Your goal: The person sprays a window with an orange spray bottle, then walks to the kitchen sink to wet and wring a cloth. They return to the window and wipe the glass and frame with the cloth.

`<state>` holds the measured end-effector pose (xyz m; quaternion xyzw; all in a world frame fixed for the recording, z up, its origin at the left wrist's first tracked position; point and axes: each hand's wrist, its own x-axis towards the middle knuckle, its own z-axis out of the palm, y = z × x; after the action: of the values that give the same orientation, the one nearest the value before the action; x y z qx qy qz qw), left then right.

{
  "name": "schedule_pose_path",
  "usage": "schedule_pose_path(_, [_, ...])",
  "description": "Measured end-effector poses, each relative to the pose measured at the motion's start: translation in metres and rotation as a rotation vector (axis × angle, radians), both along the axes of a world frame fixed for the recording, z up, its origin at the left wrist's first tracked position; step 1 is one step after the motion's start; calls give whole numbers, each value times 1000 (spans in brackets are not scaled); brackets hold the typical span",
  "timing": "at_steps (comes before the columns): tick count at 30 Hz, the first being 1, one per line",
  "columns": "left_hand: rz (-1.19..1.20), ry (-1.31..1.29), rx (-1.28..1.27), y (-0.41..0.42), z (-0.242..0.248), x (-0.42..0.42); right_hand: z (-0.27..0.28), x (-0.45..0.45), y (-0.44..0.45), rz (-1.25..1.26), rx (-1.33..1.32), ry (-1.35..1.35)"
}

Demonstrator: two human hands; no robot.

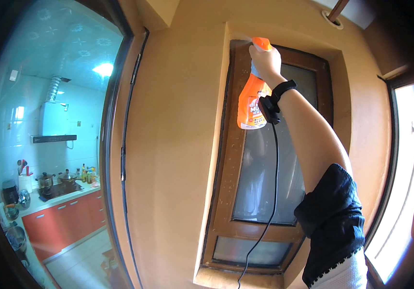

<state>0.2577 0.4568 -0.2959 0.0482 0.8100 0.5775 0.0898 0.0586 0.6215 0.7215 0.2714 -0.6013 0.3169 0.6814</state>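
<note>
My right hand (267, 62) is raised and closed around the neck of an orange spray bottle (249, 104), its nozzle towards the upper left corner of a brown framed window (239, 180). A faint mist shows left of the nozzle. The bottle hangs upright before the frame and its frosted glass pane (264, 173). A black strap with a small device (270, 108) is on the wrist, and a black cable (275, 188) runs down from it. My left hand is out of view.
Left of the tan wall (174, 144), a glass pane shows a kitchen with red cabinets (62, 224), a hob with pots (62, 189) and a range hood (53, 138). A thin black cable runs down the wall. A bright window (395, 180) stands at right.
</note>
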Motion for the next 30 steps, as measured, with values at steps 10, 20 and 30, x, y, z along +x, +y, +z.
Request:
schedule_pose_path(10, [8, 7, -19, 1, 1, 4, -24, -25, 41, -30, -37, -142])
schedule_pose_path(20, [23, 24, -54, 0, 3, 11, -54, -33, 69, 62, 14, -261])
schedule_pose_path(30, [56, 53, -120, 1, 10, 36, -93, -41, 81, 94, 154, -477])
